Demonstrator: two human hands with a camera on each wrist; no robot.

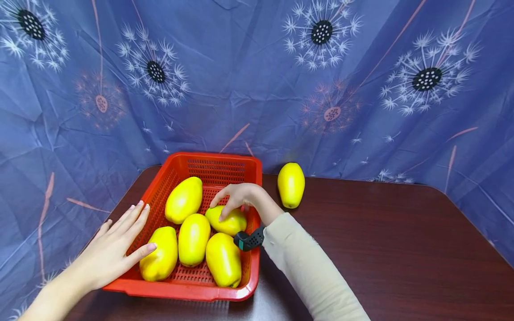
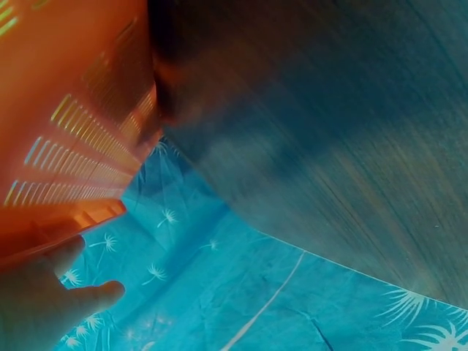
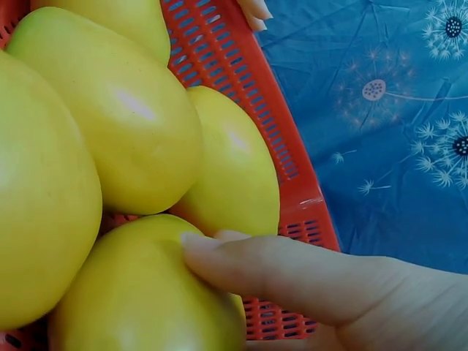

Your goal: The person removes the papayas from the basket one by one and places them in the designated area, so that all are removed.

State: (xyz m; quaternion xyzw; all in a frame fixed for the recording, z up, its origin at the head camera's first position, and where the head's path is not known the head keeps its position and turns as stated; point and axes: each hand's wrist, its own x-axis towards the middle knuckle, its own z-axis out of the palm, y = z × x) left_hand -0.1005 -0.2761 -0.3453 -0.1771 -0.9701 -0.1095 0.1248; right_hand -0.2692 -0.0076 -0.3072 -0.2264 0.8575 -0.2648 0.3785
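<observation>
A red plastic basket (image 1: pixel 184 292) holds several yellow oval fruits, smooth and shiny. My right hand (image 1: pixel 245 196) reaches over the basket's right side and grips the fruit (image 1: pixel 234 221) at the back right, bent fingers on its far side. In the right wrist view the thumb (image 3: pixel 256 267) presses on that fruit's (image 3: pixel 146 292) skin. Across the basket's left rim lies my left hand (image 1: pixel 118 249), fingers straight and spread, its thumb tip overlapping the front-left fruit (image 1: pixel 159 256). The left wrist view shows its fingers (image 2: pixel 95 292) close by the orange-looking rim (image 2: pixel 66 223).
One more yellow fruit (image 1: pixel 291 185) stands on the dark brown table (image 1: pixel 377 240), just right of the basket's back corner. A blue cloth (image 1: pixel 241 80) with dandelion prints hangs behind and left of the table. A black band (image 1: pixel 250 240) circles the right wrist.
</observation>
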